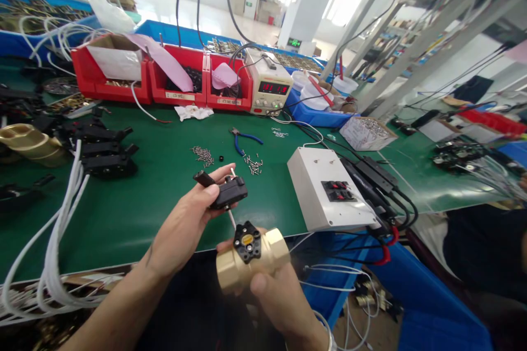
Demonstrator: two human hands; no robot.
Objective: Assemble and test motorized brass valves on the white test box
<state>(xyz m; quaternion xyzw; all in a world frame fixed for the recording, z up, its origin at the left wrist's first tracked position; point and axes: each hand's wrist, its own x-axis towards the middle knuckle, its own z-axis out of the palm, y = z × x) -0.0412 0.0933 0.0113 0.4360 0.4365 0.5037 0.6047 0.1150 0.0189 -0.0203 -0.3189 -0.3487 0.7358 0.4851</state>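
L. hand (185, 225): 1; fingers closed round 1 black actuator (230, 193), thumb on top; held over the near edge of the green table (135, 219), directly before you.
R. hand (278, 290): 1; fingers gripping 1 brass valve (239, 272), thumb on its near side; valve is nearer you than the actuator & apart from it.
Mounting plate (247, 240): 1, black, w/ yellow centre, on top of your valve.
Pale cable or rod (232, 219): 1, btwn actuator & valve; can't tell which.
Pliers (249, 136): 1 pr., blue handles, on table, far of your L. hand.
Screw piles (203, 156): 2, 1 left & 1 right, the right one just beside the pliers; indiv. screws too many to count.
Black ring (221, 158): 1, small, btwn the piles.
Red bins (158, 85): 3, in a row, far side.
Power supply (267, 85): 1, right of the bins; red display, digits blurred.
Control box (310, 189): 1, light grey, right of your hands; 2 toggle switches (316, 161) on top.
Carton (362, 140): 1, open, small metal parts inside, far right of the box.
White cables (53, 258): several, near left; exact no. unclear.
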